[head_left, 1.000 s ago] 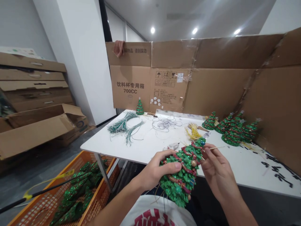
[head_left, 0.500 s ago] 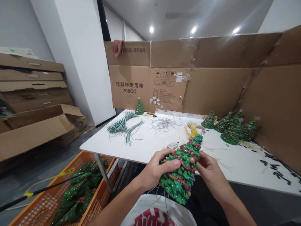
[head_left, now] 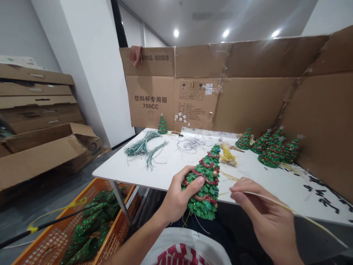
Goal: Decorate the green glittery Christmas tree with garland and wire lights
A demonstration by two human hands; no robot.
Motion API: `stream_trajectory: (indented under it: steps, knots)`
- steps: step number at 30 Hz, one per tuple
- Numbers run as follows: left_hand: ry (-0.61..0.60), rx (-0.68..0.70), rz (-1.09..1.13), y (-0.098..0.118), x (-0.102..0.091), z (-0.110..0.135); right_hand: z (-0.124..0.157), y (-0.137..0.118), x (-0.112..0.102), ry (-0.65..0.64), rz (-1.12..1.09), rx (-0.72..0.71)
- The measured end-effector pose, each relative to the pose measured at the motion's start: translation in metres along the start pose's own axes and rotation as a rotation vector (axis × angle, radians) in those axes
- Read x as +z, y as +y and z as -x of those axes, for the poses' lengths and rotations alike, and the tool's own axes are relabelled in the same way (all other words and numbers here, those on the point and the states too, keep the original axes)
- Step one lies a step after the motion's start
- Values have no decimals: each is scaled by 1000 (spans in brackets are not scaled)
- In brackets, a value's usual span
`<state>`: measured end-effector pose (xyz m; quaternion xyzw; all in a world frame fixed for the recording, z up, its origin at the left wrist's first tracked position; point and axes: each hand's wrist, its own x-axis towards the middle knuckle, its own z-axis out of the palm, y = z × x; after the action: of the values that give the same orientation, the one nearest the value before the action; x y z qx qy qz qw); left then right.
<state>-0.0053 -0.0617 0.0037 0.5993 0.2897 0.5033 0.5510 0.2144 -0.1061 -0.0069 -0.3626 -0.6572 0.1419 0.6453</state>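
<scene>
My left hand (head_left: 183, 189) is closed around the left side of a small green glittery Christmas tree (head_left: 207, 180) with red garlands and coloured baubles. The tree tilts slightly to the right above my lap, and thin wires hang from its base. To its right, my right hand (head_left: 261, 213) pinches a thin pale yellow wire (head_left: 310, 221) between thumb and fingertips. One end of that wire trails off to the lower right. A bundle of yellow wires (head_left: 228, 155) lies on the white table (head_left: 176, 165) just beyond the tree.
Green-and-white wires (head_left: 140, 147) lie at the table's left, near a tangle of thin wire (head_left: 193, 143). Finished-looking trees (head_left: 271, 149) stand at the right, one small tree (head_left: 162, 125) at the back. Cardboard walls (head_left: 248, 103) enclose the table. An orange crate (head_left: 110, 235) holds green trees.
My right hand has left the tree, moved right and now pinches a yellow wire. The tree, still in my left hand, has shifted left and stands more upright.
</scene>
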Motion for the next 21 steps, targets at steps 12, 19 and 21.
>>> stream_trajectory:
  steps: [12, 19, 21]
  knots:
    - [13, 61, -155, 3, 7, 4, 2, -12, 10, 8, 30, -69]
    - [5, 85, -182, 1, 7, 5, 8, -4, 12, -19, 83, -95]
    - [-3, 82, -179, 1, 7, 5, 10, -2, 13, -13, 102, -128]
